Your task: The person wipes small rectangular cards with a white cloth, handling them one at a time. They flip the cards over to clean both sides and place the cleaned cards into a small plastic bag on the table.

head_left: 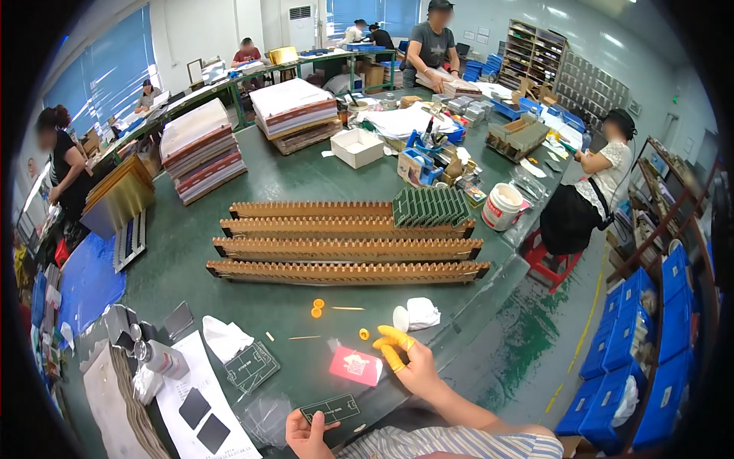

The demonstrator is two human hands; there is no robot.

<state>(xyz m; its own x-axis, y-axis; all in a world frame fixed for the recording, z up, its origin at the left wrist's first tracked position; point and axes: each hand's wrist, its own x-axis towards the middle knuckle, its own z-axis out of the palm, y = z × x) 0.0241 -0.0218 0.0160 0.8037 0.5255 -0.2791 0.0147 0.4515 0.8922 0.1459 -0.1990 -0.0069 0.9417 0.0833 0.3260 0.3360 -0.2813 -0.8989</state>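
My left hand (pixel 310 437) grips the edge of a dark green circuit board (pixel 336 411) with white printed outlines, low and near my body. My right hand (pixel 419 373) wears yellow finger cots on its fingers. Its fingers reach out apart above the table, and I see nothing held in them. Beside those fingertips lies a small rolled yellow finger cot (pixel 364 334). A pink-red card (pixel 355 367) is just left of the right hand. More green boards (pixel 252 367) lie further left, beside a crumpled white cloth (pixel 226 338). Thin wooden sticks (pixel 304 337) rest on the table.
Several brown slotted racks (pixel 348 271) stretch across the table; upright green boards (pixel 430 208) fill the far right end. A white tub (pixel 503 206) stands beyond. Left are a metal can (pixel 162 358) and white paper (pixel 218 409). Blue bins (pixel 612 344) line the right side; people work around.
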